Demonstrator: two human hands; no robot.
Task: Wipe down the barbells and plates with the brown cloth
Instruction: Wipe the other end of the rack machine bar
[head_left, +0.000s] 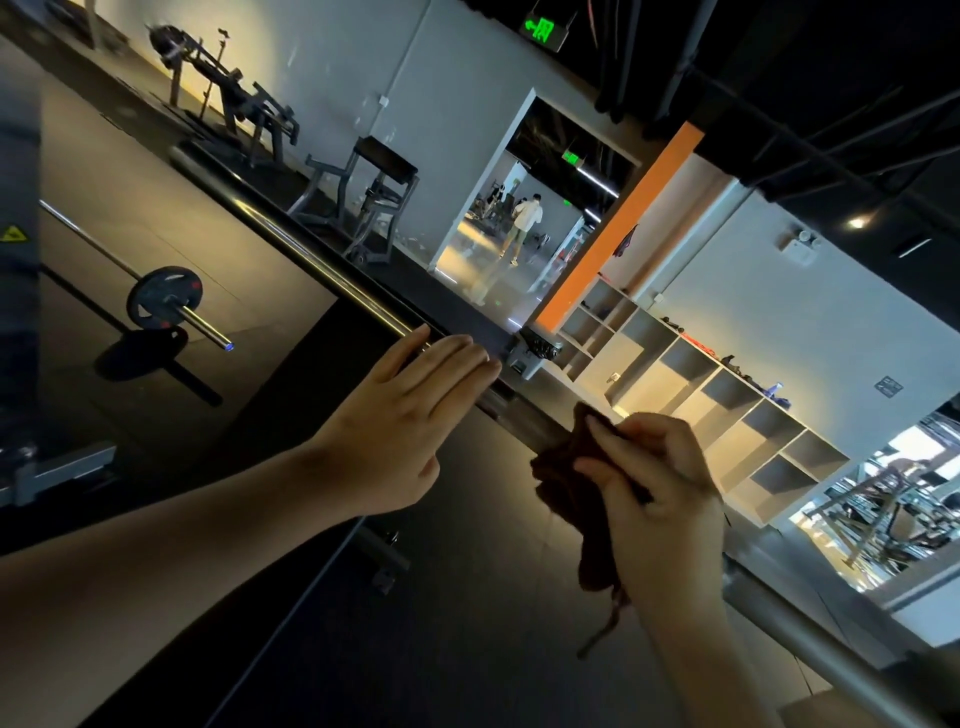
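Wiping seems barely begun: the right hand (654, 483) clutches the cloth (561, 467) on the bar (332, 280), the left hand (410, 431) rests flat beside it, and the floor barbell (205, 325) and plate (165, 297) remain.

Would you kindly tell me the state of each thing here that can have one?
Bar: off the floor, at hand height.
Cloth: bunched against the bar, tail hanging.
Left grip: open, fingers straight, over the bar.
Right grip: holds the cloth.
Floor barbell: lying on the floor, plate upright on its sleeve.
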